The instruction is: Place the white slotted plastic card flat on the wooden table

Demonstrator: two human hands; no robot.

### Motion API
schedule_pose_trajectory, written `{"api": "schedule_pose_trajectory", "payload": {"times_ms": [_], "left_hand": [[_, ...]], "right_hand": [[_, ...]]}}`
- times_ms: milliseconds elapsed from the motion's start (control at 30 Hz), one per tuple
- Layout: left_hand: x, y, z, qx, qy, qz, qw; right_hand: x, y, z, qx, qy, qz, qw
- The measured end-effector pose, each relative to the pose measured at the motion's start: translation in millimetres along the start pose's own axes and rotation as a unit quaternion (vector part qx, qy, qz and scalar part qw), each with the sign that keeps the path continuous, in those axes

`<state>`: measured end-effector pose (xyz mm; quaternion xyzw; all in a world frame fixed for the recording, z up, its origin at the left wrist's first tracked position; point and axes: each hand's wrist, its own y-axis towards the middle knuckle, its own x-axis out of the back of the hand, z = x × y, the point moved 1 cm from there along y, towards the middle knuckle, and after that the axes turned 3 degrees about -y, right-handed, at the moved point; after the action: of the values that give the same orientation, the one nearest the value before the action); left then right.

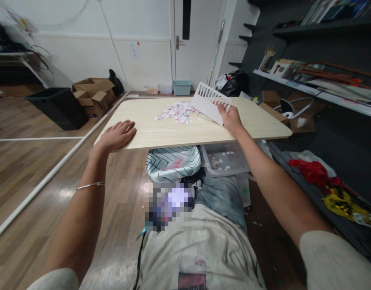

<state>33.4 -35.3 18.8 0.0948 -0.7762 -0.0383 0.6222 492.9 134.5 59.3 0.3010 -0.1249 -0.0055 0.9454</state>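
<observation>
My left hand (119, 135) lies flat on the left part of the pale wooden tabletop (149, 135), fingers stretched out and nothing in it. In my right hand (230, 117) is a white flat panel with a row of slots (208, 105), gripped at its right side between thumb and fingers. The panel is tilted, its slotted edge up and its lower edge at or just above the tabletop; I cannot tell whether it touches. Just left of it, a loose pile of small paper pieces (181, 112), white with some pink, is spread on the table.
Below the table's near edge are a patterned cushion-like item (173, 165) and a clear plastic bin (224, 161) with paper bits inside. A black bin (58, 106) and cardboard boxes (95, 94) stand at left. Dark shelves (318, 86) line the right.
</observation>
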Motion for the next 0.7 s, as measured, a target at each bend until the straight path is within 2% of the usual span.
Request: {"api": "schedule_pose_trajectory", "payload": {"times_ms": [100, 233, 500, 700], "left_hand": [[-0.7, 1, 0, 0.017, 0.003, 0.007, 1.0], [-1.1, 2, 0, 0.027, 0.003, 0.025, 0.999], [-3.1, 1, 4, 0.006, 0.001, -0.006, 1.0], [0.7, 2, 4, 0.015, -0.001, 0.025, 1.0]], "right_hand": [[-1, -2, -10, 0.0, 0.004, -0.013, 1.0], [-1, -1, -17, -0.021, 0.008, 0.0, 1.0], [0, 1, -39, -0.065, 0.024, 0.026, 0.997], [8, 9, -60, -0.026, 0.029, 0.025, 0.999]]}}
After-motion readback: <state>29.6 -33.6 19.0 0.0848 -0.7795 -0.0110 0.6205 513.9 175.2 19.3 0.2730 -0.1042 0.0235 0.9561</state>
